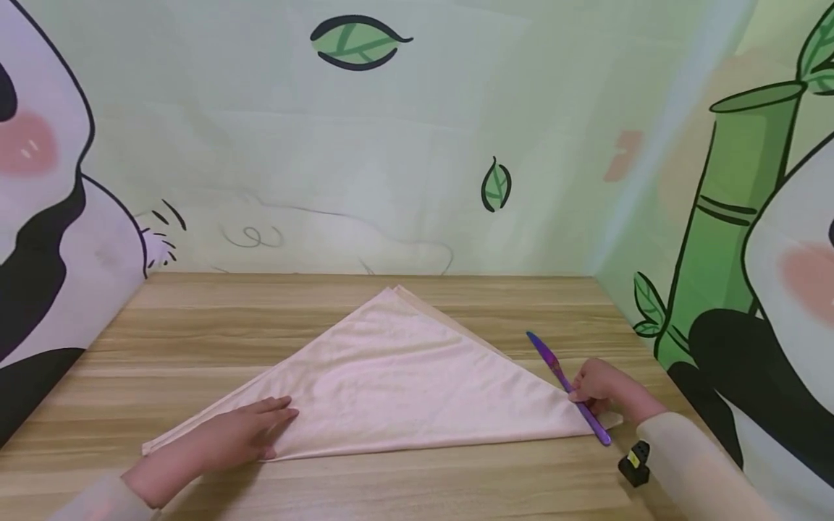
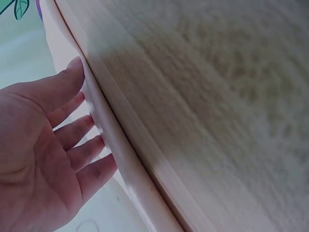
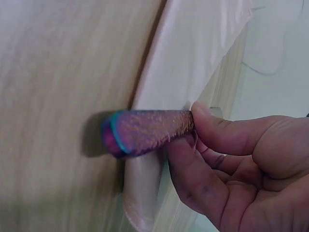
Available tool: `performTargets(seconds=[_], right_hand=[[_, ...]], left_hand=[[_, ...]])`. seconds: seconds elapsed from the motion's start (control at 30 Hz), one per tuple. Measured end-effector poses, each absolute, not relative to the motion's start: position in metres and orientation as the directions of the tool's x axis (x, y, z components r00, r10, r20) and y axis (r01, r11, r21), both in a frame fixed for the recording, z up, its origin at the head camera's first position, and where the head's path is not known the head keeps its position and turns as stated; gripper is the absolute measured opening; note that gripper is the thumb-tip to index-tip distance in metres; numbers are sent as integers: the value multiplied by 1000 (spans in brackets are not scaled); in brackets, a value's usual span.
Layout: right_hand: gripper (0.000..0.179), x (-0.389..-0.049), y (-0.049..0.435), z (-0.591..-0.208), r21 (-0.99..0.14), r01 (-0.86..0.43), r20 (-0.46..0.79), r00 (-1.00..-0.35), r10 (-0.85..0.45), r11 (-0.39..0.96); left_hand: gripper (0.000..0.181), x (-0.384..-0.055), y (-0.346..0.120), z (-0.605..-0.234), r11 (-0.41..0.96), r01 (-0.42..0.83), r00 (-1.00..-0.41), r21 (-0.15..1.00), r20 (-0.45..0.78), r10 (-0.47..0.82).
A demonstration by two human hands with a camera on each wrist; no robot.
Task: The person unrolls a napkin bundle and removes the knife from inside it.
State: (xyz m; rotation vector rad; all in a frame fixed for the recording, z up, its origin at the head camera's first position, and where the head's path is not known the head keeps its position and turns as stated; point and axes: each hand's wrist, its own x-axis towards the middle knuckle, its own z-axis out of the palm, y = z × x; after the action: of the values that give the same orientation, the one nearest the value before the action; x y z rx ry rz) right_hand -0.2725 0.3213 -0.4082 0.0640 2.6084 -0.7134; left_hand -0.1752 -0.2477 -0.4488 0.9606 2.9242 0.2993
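Note:
A pale pink cloth (image 1: 404,383), folded into a triangle, lies on the wooden table with its point toward the wall. My left hand (image 1: 244,434) rests on the cloth's left part near the front fold, its fingers fairly straight; in the left wrist view the thumb (image 2: 72,77) touches the folded edge. Between thumb and fingers my right hand (image 1: 596,387) pinches a shiny purple-blue table knife (image 1: 593,423) by its handle. The knife slants across the cloth's right corner, blade pointing away. Its handle end (image 3: 125,135) sticks out past the cloth's front edge in the right wrist view.
A small black object with a yellow mark (image 1: 635,463) is by the right sleeve. The wooden table (image 1: 195,311) ends at a back wall (image 1: 391,159) printed with leaves, with panda and bamboo pictures at the sides.

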Motion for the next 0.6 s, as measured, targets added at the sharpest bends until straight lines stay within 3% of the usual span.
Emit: performTargets(seconds=[0.17, 0.33, 0.6], right_hand=[[14, -279, 325, -406, -519, 156, -428, -899, -98, 840], [17, -295, 324, -402, -629, 130, -462, -855, -235, 766], [13, -305, 271, -377, -680, 158, -514, -800, -311, 716]], left_hand=[[61, -175, -247, -450, 790, 576, -810, 210, 12, 587], [61, -175, -248, -451, 788, 580, -807, 204, 14, 590], [62, -175, -249, -452, 787, 591, -801, 179, 16, 598]])
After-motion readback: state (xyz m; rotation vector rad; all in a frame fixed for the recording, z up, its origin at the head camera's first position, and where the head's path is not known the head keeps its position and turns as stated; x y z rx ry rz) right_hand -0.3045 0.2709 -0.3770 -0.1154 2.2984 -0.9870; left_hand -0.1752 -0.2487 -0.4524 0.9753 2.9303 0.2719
